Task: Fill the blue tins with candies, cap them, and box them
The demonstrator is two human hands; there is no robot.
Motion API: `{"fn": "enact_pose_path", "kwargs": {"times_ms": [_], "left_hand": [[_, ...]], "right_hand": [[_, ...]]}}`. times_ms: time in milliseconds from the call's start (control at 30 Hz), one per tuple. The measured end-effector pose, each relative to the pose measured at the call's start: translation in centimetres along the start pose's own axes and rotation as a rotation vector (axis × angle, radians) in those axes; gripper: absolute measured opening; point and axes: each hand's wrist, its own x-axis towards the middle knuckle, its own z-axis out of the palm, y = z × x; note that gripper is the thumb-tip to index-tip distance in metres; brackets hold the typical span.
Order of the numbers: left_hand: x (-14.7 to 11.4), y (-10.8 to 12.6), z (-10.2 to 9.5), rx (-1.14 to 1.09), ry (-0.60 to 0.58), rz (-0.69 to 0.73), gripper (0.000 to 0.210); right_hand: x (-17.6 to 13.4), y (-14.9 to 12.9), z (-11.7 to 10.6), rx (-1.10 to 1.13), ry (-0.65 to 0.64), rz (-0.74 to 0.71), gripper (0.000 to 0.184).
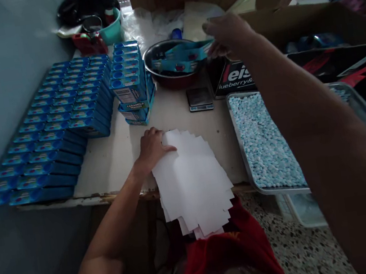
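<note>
A fanned stack of white paper sheets (192, 181) lies over the front edge of the table. My left hand (152, 148) grips its upper left corner, thumb on top and fingers curled at the side. My right hand (228, 35) is stretched out over the right rim of a dark metal bowl (175, 82). Its curled fingers are around the end of a blue printed packet (188, 53), one of several in the bowl; the exact grip is blurred. A short stack of blue boxes (130, 85) stands left of the bowl.
Rows of blue boxes (53, 114) fill the table's left side. A small digital scale (200, 99) sits below the bowl. At right are a metal tray (239, 147) of pale blue-white candies and an open cardboard box (310, 24). A teal basin (112, 29) stands at the back.
</note>
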Motion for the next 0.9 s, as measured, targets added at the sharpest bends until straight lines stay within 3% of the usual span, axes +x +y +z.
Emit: {"fn": "enact_pose_path", "kwargs": {"times_ms": [100, 200, 267, 333, 433, 500, 600, 667, 767, 833, 900], "left_hand": [[-0.4, -0.2, 0.5, -0.057, 0.051, -0.022, 0.068], [-1.2, 0.0, 0.6, -0.141, 0.085, -0.055, 0.062], [-1.5, 0.5, 0.3, -0.227, 0.132, -0.119, 0.055], [-1.3, 1.0, -0.3, -0.371, 0.195, -0.201, 0.044], [-0.5, 1.6, -2.3, -0.691, 0.231, -0.263, 0.035], [0.2, 1.6, -4.3, -0.894, 0.236, -0.222, 0.039], [0.3, 1.4, -6.9, -1.083, 0.243, -0.134, 0.063], [-0.8, 1.3, -7.6, -1.212, 0.261, -0.117, 0.081], [-4.3, 2.0, -6.2, -1.491, 0.234, -0.235, 0.081], [-7.2, 3.2, -4.3, -1.633, 0.125, -0.389, 0.076], [-9.7, 4.8, -2.5, -1.709, 0.097, -0.491, 0.071]], "right_hand": [[-4.8, -0.3, 1.9, -0.105, -0.189, -0.154, 0.053], [-11.0, 1.2, 3.7, -0.377, -0.519, -0.351, 0.047], [-14.7, 3.0, 4.8, -0.513, -0.560, -0.387, 0.048], [-17.5, 5.1, 5.7, -0.474, -0.523, -0.349, 0.049], [-20.4, 7.6, 6.2, -0.184, -0.412, -0.203, 0.062], [-22.0, 8.5, 6.1, 0.158, -0.419, -0.045, 0.066], [-24.5, 8.6, 5.9, 0.761, -0.561, 0.235, 0.055], [-26.3, 8.4, 5.9, 1.023, -0.555, 0.387, 0.056], [-28.3, 8.2, 6.3, 1.193, -0.438, 0.526, 0.062], [-29.1, 8.5, 6.7, 1.231, -0.414, 0.584, 0.065], [-29.6, 8.9, 7.0, 1.211, -0.418, 0.608, 0.068]]}}
